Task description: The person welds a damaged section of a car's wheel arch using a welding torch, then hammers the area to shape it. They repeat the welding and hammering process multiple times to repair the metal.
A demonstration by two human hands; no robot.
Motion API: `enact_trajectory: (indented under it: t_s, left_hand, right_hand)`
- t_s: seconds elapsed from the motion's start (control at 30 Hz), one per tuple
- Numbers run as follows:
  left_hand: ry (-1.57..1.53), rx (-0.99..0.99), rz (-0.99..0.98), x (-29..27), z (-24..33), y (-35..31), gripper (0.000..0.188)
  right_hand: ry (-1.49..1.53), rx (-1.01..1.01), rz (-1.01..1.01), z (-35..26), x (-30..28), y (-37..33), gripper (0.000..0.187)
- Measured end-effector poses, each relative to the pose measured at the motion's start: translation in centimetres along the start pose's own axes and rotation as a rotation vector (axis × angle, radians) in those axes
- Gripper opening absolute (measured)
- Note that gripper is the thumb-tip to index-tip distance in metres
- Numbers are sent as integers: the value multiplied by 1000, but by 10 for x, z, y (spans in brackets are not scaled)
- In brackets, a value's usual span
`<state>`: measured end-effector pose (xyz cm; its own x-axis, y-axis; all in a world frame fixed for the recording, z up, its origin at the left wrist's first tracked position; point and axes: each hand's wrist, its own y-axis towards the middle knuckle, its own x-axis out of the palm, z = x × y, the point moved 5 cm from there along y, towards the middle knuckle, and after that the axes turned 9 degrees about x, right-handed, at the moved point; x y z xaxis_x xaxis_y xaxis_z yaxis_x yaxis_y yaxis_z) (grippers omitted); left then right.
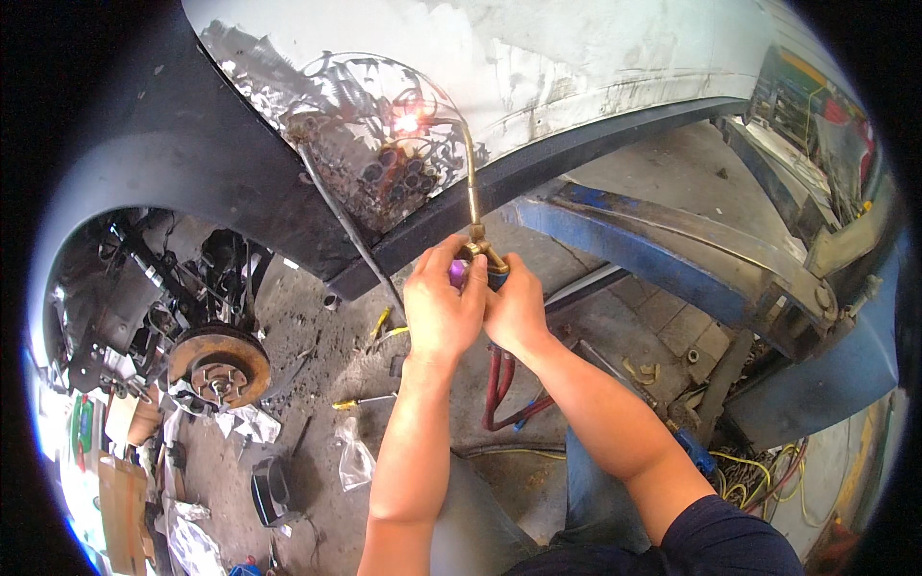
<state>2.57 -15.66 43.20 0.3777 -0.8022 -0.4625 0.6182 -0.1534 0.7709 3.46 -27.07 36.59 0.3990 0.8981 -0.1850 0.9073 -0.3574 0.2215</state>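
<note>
Both my hands are on a brass gas torch (472,182) in front of a car's bare-metal door panel (547,67). My right hand (519,305) wraps the torch's handle. My left hand (442,302) closes around the valve body, beside a purple knob (457,273). The torch's thin neck bends to the left, and a bright glow (408,123) shows at its tip against the scorched, ground metal. Below the glow lies a rusty, burnt patch (399,178) with several round marks. A dark rod (331,202) slants from the panel down toward my left hand.
A blue lift arm (643,250) crosses beneath the car on the right. At left, a rusty brake disc (219,369) sits in the open wheel arch. Red hoses (495,389) hang below my hands. A screwdriver (363,401) and a plastic bag (354,456) lie on the floor.
</note>
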Motion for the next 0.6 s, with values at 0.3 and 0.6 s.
enact_trajectory:
  t_s: [0.3,0.6]
  left_hand:
    - [-19,-1,-28,-1,2,-2,30]
    - [-13,17,-1,2,4,0,34]
  right_hand:
    - [23,20,-31,2,-1,-4,33]
    - [17,-13,5,1,-3,0,34]
